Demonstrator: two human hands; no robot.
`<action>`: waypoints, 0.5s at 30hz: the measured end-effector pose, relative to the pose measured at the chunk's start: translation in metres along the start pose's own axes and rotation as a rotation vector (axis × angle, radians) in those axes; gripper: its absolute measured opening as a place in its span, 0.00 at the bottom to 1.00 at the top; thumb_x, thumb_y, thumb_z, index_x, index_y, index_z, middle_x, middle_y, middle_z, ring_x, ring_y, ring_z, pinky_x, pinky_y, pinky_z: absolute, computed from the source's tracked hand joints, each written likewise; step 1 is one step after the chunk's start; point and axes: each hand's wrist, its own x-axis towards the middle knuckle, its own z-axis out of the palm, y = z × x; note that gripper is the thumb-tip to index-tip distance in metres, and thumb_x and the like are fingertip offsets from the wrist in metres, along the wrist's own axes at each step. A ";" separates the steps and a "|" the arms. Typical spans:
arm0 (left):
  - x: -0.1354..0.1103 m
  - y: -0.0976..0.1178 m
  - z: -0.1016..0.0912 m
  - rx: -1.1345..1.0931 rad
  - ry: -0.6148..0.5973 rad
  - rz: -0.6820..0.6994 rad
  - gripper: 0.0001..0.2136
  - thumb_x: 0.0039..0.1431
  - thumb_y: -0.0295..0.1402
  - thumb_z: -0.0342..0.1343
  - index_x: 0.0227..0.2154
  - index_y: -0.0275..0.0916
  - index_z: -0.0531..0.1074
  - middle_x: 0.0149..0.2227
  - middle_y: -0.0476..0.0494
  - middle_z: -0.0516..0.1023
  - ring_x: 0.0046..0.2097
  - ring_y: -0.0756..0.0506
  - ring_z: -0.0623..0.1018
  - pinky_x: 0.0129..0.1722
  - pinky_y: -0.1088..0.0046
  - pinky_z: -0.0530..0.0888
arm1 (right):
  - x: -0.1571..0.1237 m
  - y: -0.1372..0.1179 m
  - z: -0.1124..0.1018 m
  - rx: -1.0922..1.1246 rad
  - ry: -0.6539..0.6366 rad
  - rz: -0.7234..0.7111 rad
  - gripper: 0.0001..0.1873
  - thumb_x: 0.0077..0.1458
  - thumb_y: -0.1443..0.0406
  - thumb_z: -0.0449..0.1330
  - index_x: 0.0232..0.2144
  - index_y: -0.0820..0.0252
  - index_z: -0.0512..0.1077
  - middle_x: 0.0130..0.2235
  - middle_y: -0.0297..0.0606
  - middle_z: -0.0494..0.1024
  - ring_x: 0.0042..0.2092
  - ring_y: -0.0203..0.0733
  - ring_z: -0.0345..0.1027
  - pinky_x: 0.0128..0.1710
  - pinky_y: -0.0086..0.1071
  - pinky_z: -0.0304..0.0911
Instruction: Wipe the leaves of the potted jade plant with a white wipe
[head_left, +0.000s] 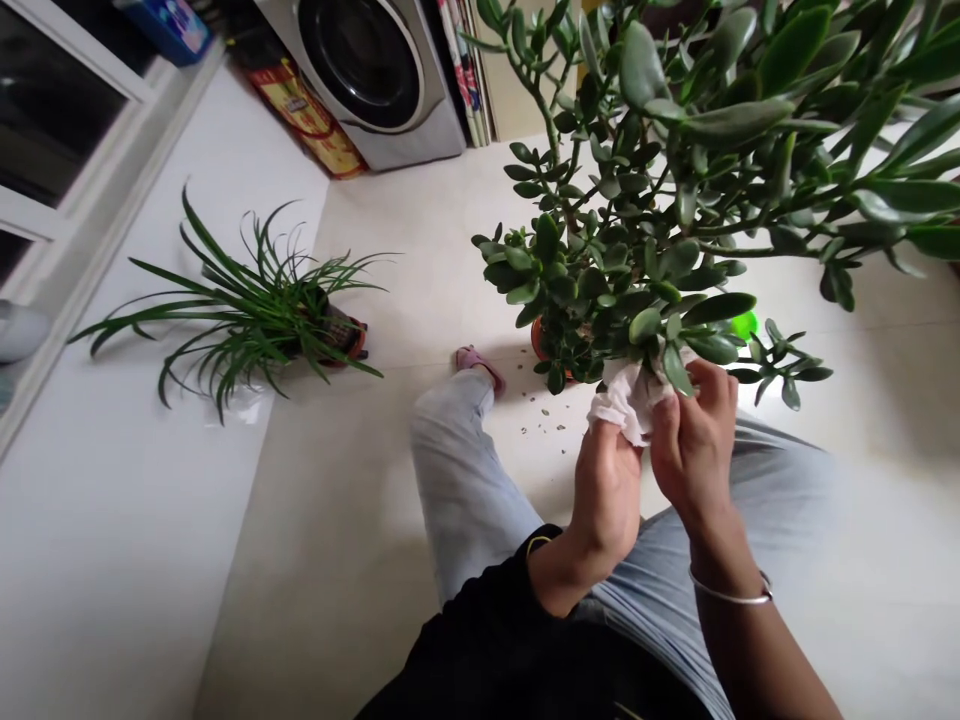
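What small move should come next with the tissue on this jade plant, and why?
Probably ease the white tissue along to a neighbouring leaf, gently: the left hand and right hand have it pinched around a low leaf of the jade plant, and thick leaves crowd close by.

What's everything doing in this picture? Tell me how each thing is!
Left hand: pinching the white cloth
Right hand: pinching the cloth too
Jade plant: green and leafy, standing in an orange pot
Spider plant: leaves spreading out
Washing machine: round door shut
Pink slipper: on a foot
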 end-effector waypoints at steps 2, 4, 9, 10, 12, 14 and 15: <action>0.000 0.001 0.000 -0.012 0.003 -0.001 0.15 0.65 0.44 0.59 0.49 0.44 0.78 0.56 0.42 0.81 0.67 0.38 0.73 0.71 0.55 0.65 | 0.001 -0.002 -0.001 0.008 0.002 0.008 0.20 0.71 0.60 0.48 0.36 0.57 0.79 0.46 0.45 0.74 0.47 0.48 0.64 0.49 0.45 0.62; 0.000 0.003 0.001 -0.015 -0.002 -0.013 0.15 0.65 0.45 0.59 0.48 0.43 0.78 0.55 0.42 0.81 0.67 0.37 0.72 0.70 0.55 0.66 | -0.002 -0.001 -0.004 0.026 0.054 0.017 0.21 0.71 0.61 0.49 0.34 0.57 0.79 0.44 0.44 0.75 0.45 0.47 0.65 0.48 0.45 0.62; -0.002 0.009 0.001 -0.039 0.000 -0.053 0.16 0.64 0.48 0.60 0.46 0.42 0.78 0.55 0.40 0.81 0.67 0.36 0.72 0.70 0.54 0.66 | -0.025 0.003 -0.007 0.088 0.306 0.027 0.21 0.72 0.61 0.48 0.40 0.58 0.81 0.43 0.46 0.79 0.47 0.51 0.68 0.50 0.50 0.64; -0.003 0.010 0.000 -0.052 0.006 -0.071 0.16 0.64 0.48 0.60 0.45 0.42 0.78 0.55 0.40 0.81 0.67 0.36 0.73 0.69 0.54 0.67 | -0.029 0.002 -0.006 0.097 0.324 0.001 0.21 0.71 0.61 0.48 0.42 0.57 0.81 0.44 0.46 0.79 0.47 0.52 0.69 0.50 0.52 0.64; -0.002 0.010 -0.001 -0.080 0.013 -0.097 0.15 0.63 0.47 0.61 0.44 0.42 0.78 0.55 0.40 0.81 0.65 0.36 0.74 0.68 0.55 0.69 | -0.035 -0.003 -0.002 0.099 0.317 -0.084 0.20 0.70 0.61 0.49 0.46 0.57 0.81 0.45 0.47 0.78 0.48 0.53 0.70 0.50 0.52 0.65; 0.000 0.010 -0.003 -0.095 0.015 -0.099 0.14 0.62 0.46 0.62 0.42 0.42 0.77 0.54 0.41 0.81 0.64 0.38 0.75 0.67 0.58 0.70 | -0.035 -0.008 0.003 0.067 0.280 -0.155 0.20 0.70 0.61 0.49 0.50 0.57 0.79 0.49 0.48 0.77 0.50 0.54 0.69 0.51 0.53 0.65; 0.001 0.009 -0.005 -0.092 0.021 -0.089 0.13 0.62 0.45 0.62 0.42 0.42 0.77 0.53 0.41 0.81 0.63 0.38 0.76 0.67 0.60 0.70 | -0.034 -0.011 0.005 0.042 0.256 -0.168 0.21 0.70 0.61 0.48 0.52 0.57 0.78 0.51 0.49 0.76 0.52 0.55 0.68 0.52 0.53 0.64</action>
